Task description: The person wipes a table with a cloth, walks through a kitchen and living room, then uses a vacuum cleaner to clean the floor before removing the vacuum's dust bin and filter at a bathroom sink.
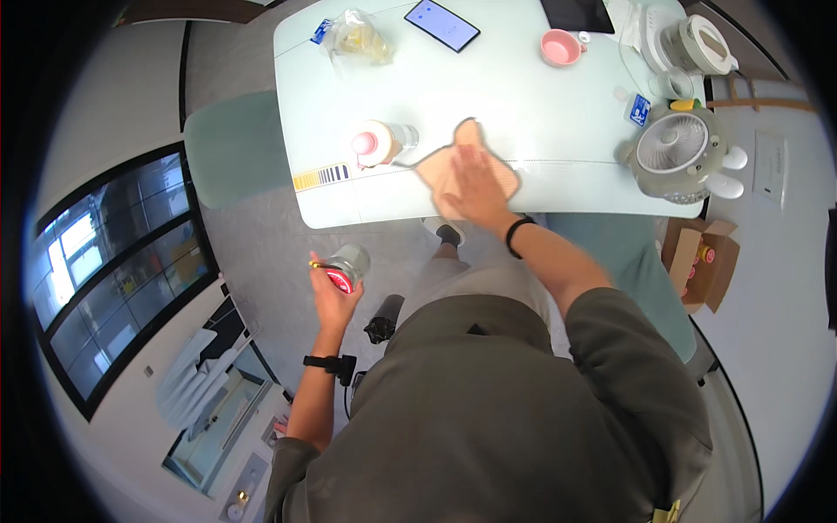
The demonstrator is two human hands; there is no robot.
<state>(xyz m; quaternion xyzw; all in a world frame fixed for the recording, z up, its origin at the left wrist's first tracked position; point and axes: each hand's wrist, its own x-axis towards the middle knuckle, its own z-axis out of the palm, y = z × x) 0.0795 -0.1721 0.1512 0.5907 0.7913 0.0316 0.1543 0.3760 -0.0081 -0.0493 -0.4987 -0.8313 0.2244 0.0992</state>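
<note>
My right hand (478,185) lies flat with outstretched fingers on a peach-coloured cloth (469,132) near the table's front edge. Off the table, to the left of my body, my left hand (328,298) is closed around a clear glass jar (353,258) with a red patterned lid. The jar is tilted, its glass end pointing up and right, away from my palm. To the left of the cloth, on the tabletop, is a clear bottle (378,145) with a pink cap.
The pale table (349,87) also carries a phone (442,24), a clear plastic bag (362,42), a pink cup (560,48), a small fan (676,148) and a white kettle (700,45). A green chair (234,148) stands left; an open cardboard box (700,261) is at right.
</note>
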